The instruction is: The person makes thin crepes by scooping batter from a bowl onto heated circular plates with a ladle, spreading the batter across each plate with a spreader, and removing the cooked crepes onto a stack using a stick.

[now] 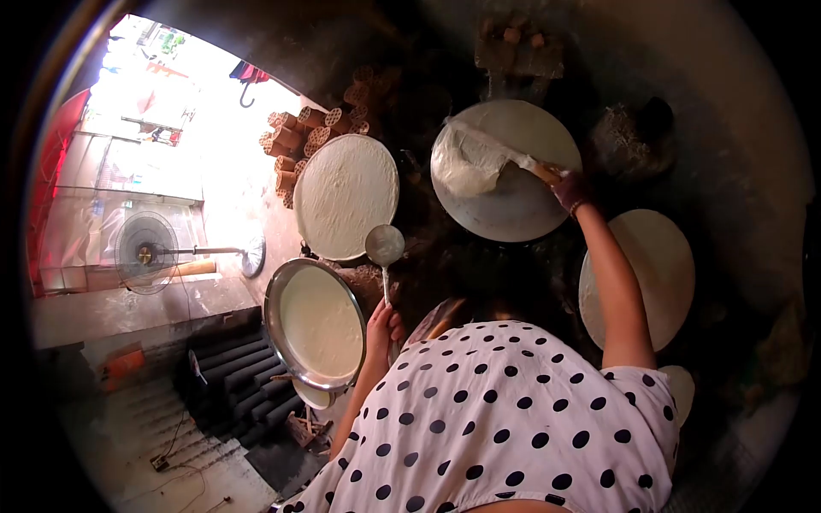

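Note:
My left hand (385,323) is closed around the handle of a metal ladle (385,245), its bowl beside a round griddle covered with pale batter (348,197). Just left of that hand, a steel basin (272,318) holds creamy batter (321,321). Out at the upper right, my right hand (571,190) grips a wooden-handled scraper (522,160) smeared with white batter. The scraper lies across a round griddle (522,209), where a folded, translucent sheet of batter (466,162) sits on the left part. Below my right forearm is another pale round griddle (654,265), partly covered by the arm.
Brown perforated cylinders (321,128) are stacked behind the left griddle. Black cylinders (239,368) lie piled at lower left. A standing fan (145,252) is at the left, by the bright opening. Blocks rest on a ledge (519,60) at the back.

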Tool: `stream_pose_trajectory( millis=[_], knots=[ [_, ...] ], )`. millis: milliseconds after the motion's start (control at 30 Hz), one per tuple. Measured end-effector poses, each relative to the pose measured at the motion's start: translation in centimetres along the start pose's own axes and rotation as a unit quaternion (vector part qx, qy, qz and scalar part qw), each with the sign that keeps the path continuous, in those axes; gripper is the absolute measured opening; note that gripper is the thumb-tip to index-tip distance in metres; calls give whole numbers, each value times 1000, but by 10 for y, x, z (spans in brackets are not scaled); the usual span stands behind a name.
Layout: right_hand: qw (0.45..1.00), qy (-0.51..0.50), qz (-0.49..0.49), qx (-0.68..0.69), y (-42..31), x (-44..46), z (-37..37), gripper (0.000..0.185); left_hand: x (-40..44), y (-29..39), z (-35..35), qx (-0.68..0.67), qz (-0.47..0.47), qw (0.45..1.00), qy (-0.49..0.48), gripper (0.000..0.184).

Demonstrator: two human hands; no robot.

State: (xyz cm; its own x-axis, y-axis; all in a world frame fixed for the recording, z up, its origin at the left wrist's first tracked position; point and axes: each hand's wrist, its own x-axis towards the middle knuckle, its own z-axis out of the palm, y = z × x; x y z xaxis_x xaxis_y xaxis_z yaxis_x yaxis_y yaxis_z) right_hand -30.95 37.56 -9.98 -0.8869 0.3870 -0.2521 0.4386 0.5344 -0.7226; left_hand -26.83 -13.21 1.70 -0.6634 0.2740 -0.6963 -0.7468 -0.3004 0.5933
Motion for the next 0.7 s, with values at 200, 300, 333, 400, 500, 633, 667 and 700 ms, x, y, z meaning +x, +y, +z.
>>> stream_pose_trajectory(
  millis=[200, 300, 333, 400, 500, 633, 667, 700],
  knots=[
    [972, -117, -204, -9, 33, -17, -25, 37, -22, -17, -13, 4, 11, 1000, 28, 38],
    [985, -99, -71, 121, 38, -4, -25, 38, -23, -25, -30, -4, -1, 1000, 15, 39],
    [993, -22, -57, -101, -11, -14, -36, 38, -25, -25, -25, 5, -5, 999, 33, 39],
    [991, -36, -76, -107, 20, 2, 1, 38, -24, -22, -24, 17, -9, 1000, 24, 39],
    [988, -83, -86, -95, 16, -46, -6, 37, -19, -18, -30, 34, -16, 999, 8, 41],
    [971, -107, -65, 204, 62, -108, -26, 33, -23, -8, -32, 46, -6, 999, 7, 40],
    [875, -73, 58, 475, 69, -123, -23, 32, -25, -8, -38, 41, -4, 999, 4, 40],
    [736, -22, 124, 665, 62, -130, -15, 24, -25, -7, -44, 39, -4, 999, -4, 40]
  ],
)
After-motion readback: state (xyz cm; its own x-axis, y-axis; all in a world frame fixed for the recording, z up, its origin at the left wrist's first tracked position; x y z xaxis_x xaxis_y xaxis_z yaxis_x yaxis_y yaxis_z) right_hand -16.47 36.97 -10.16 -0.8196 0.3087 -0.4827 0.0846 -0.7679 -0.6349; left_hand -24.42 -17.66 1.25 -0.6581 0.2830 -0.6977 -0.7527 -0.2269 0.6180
